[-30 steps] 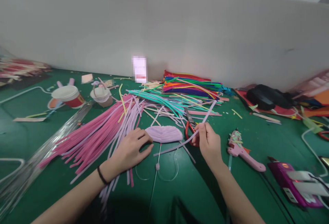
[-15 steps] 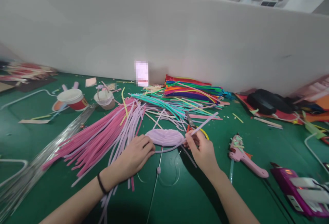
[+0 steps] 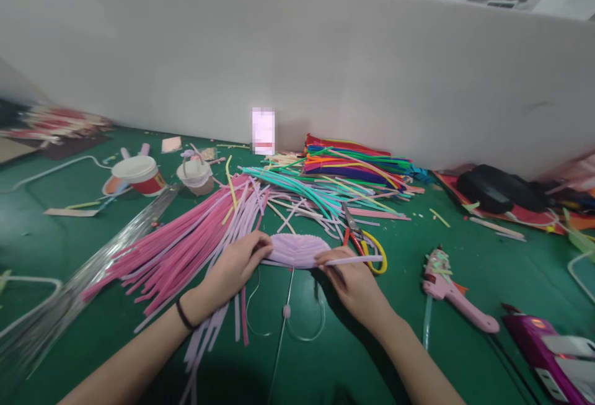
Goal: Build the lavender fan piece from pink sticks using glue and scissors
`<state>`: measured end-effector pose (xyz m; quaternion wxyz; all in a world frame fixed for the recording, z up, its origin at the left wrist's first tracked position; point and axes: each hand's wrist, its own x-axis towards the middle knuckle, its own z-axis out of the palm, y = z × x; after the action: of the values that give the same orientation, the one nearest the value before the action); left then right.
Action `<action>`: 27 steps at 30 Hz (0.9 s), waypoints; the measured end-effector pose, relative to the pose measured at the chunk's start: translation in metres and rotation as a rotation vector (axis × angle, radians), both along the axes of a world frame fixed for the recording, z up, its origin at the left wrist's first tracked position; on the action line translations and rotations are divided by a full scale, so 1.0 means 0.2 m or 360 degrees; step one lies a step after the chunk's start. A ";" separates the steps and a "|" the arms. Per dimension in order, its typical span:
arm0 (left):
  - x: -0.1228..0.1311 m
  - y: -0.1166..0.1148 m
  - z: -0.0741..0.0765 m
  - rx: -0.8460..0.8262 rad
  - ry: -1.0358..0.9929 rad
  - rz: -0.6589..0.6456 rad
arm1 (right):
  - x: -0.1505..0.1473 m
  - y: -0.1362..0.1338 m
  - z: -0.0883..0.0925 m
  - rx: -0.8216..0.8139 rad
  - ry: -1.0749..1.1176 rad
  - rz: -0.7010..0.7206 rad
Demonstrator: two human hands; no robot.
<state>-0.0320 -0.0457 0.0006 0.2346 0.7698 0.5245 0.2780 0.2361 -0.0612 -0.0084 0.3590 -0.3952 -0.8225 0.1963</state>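
A flat oval piece made of lavender pipe cleaners (image 3: 300, 250) is held between my two hands. Its left end sits in the closed fingers of my left hand (image 3: 239, 262). At its right end my right hand (image 3: 348, 281) pinches a lavender pipe cleaner (image 3: 360, 260), whose free tip points right. Under the piece, a thin stick (image 3: 281, 330) with a small lavender knob lies on the table, with clear curled threads (image 3: 320, 324) around it. Just beyond my right hand are pliers (image 3: 356, 231) with red and yellow handles, partly covered by the pipe cleaner.
Pink and lavender pipe cleaners (image 3: 186, 250) fan out at left; multicoloured bundles (image 3: 353, 163) lie at the back. Paper cups (image 3: 139, 175) stand left near clear plastic wrapping (image 3: 97, 268). A pink glue gun (image 3: 458, 299) and purple power strip (image 3: 539, 349) are at right. A white partition (image 3: 297, 51) rises behind.
My right hand has moved slightly left and down along the piece's edge. The pipe cleaner's free end has swung from slanting upward to nearly level, uncovering more of the pliers.
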 end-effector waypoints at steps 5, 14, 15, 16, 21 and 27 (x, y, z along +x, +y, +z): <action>-0.15 0.06 0.07 -0.0053 -0.0183 -0.0149 | -0.01 0.00 -0.03 -0.0082 -0.0037 -0.0008; -0.18 0.06 0.08 -0.0028 0.0020 -0.0316 | -0.02 -0.01 -0.02 -0.0088 -0.0048 0.0018; -0.17 0.06 0.08 0.0014 0.0008 -0.0316 | -0.02 -0.01 -0.02 -0.0086 -0.0053 0.0033; -0.16 0.06 0.07 0.0057 -0.0004 -0.0319 | -0.02 -0.01 -0.01 -0.0082 -0.0058 0.0048; -0.18 0.05 0.09 0.0100 -0.0001 -0.0359 | -0.04 -0.01 -0.01 -0.0063 -0.0067 0.0078; -0.18 0.03 0.11 0.0037 -0.0086 -0.0411 | -0.05 -0.02 -0.01 -0.0044 -0.0063 0.0067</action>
<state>-0.0677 -0.0391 0.0219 0.2737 0.8257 0.4114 0.2722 0.2254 -0.0646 -0.0106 0.3329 -0.3864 -0.8348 0.2072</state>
